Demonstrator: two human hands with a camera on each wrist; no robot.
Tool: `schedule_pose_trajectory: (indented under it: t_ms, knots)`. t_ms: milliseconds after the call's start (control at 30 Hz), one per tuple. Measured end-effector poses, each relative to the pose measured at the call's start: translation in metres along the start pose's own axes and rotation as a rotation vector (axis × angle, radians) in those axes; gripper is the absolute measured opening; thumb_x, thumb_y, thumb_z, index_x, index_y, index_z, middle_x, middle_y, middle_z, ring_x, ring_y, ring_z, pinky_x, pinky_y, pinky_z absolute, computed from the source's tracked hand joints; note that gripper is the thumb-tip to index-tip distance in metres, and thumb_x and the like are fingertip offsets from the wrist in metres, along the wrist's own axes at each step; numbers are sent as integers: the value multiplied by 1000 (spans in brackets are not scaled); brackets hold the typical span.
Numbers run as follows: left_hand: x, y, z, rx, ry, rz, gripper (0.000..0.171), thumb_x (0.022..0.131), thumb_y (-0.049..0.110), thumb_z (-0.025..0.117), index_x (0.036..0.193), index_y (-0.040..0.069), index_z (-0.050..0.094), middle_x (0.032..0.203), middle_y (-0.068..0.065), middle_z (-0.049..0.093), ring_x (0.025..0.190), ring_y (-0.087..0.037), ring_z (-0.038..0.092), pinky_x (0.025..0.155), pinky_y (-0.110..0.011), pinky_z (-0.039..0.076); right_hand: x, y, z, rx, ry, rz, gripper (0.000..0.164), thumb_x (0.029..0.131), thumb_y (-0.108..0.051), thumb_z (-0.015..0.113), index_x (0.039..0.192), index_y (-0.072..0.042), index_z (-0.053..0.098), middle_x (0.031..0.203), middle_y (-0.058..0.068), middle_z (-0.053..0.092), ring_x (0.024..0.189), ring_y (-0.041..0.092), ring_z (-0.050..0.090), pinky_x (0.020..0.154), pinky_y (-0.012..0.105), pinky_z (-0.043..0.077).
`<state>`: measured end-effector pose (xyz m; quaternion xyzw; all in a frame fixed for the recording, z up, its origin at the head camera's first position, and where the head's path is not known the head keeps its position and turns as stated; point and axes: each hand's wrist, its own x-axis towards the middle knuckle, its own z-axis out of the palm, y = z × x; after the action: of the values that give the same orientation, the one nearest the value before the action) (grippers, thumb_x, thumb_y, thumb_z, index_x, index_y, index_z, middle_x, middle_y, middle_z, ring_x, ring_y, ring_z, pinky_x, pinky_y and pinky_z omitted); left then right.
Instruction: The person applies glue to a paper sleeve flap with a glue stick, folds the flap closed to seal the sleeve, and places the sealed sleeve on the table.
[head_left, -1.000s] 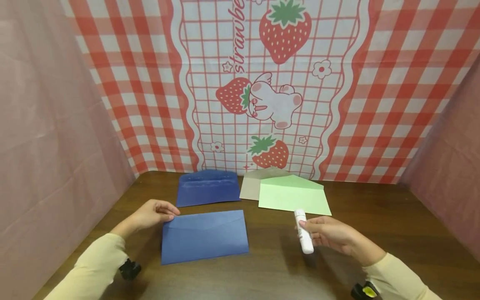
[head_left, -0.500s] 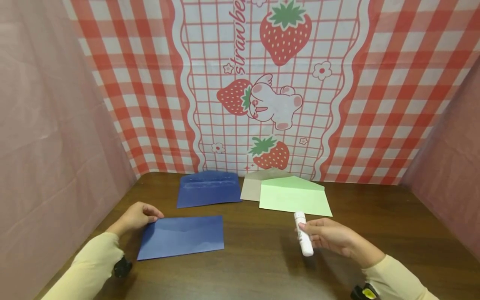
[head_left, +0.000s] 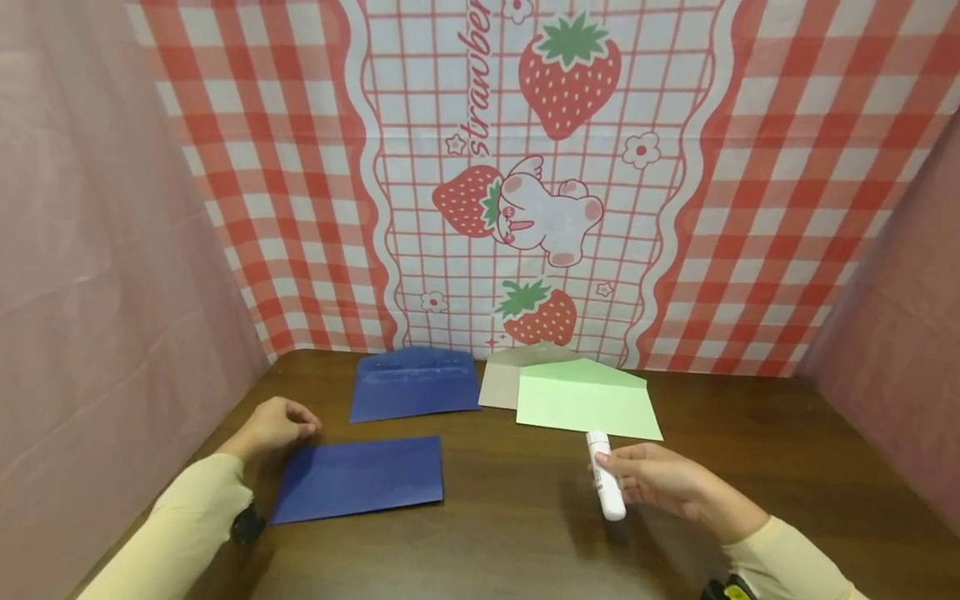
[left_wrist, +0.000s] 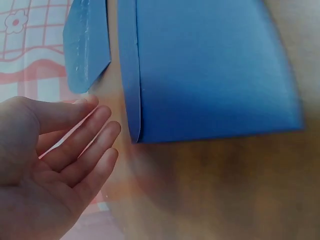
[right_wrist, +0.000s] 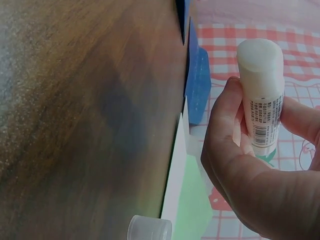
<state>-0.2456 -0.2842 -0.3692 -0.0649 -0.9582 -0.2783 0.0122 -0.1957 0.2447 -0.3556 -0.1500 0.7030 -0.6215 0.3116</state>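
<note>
In the head view a blue envelope lies on the table at the front left, long side across. My left hand is just beyond its far left corner, fingers loosely bent and holding nothing. The left wrist view shows a gap between those fingertips and the envelope's folded edge. My right hand grips a white glue stick between thumb and fingers, above the table. Printed text and a barcode show on the glue stick in the right wrist view.
Behind lies a second blue envelope with its flap raised and whitish streaks near the fold. To its right a light green envelope overlaps a beige one. A checked strawberry cloth hangs behind the table.
My left hand drew the front envelope leftward, then let go of it and moved slightly off its corner. My right hand has stayed nearly still with the glue stick.
</note>
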Motion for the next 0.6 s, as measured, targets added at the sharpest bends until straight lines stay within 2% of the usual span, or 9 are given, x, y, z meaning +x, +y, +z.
schedule_pose_trajectory:
  t_ms: [67, 167, 267, 400, 600]
  knots:
    - [10, 4, 2, -5, 1, -13, 14, 84, 12, 67, 87, 0, 74, 80, -10, 72, 75, -12, 57, 68, -28, 45, -1, 3, -1, 5, 5, -7, 41, 101, -25, 49, 118, 11, 53, 94, -7, 67, 85, 4, 64, 79, 24, 53]
    - [26, 11, 9, -42, -6, -67, 20, 87, 12, 63, 93, -5, 72, 87, -15, 71, 80, -20, 59, 71, -31, 48, -1, 8, 0, 21, -7, -11, 35, 100, -25, 49, 114, 7, 57, 93, -7, 68, 85, 4, 65, 78, 25, 53]
    - [44, 19, 17, -52, 6, -105, 27, 90, 14, 59, 101, -9, 67, 99, -23, 68, 92, -33, 62, 81, -41, 51, -1, 12, 2, 43, -21, -10, 34, 100, -24, 49, 113, 6, 57, 94, -7, 67, 85, 4, 64, 79, 26, 53]
    - [68, 25, 23, -5, 33, -114, 35, 91, 15, 57, 112, -13, 60, 114, -31, 62, 109, -46, 57, 93, -51, 47, 0, 12, 4, 54, -22, -15, 35, 100, -23, 49, 114, 8, 56, 95, -6, 68, 86, 5, 64, 80, 26, 53]
    - [94, 25, 28, 35, 83, -133, 42, 90, 15, 55, 119, -15, 52, 119, -35, 57, 113, -48, 53, 96, -53, 45, 0, 8, 4, 39, -16, -13, 43, 100, -25, 50, 117, 14, 52, 96, -4, 67, 88, 7, 64, 81, 26, 54]
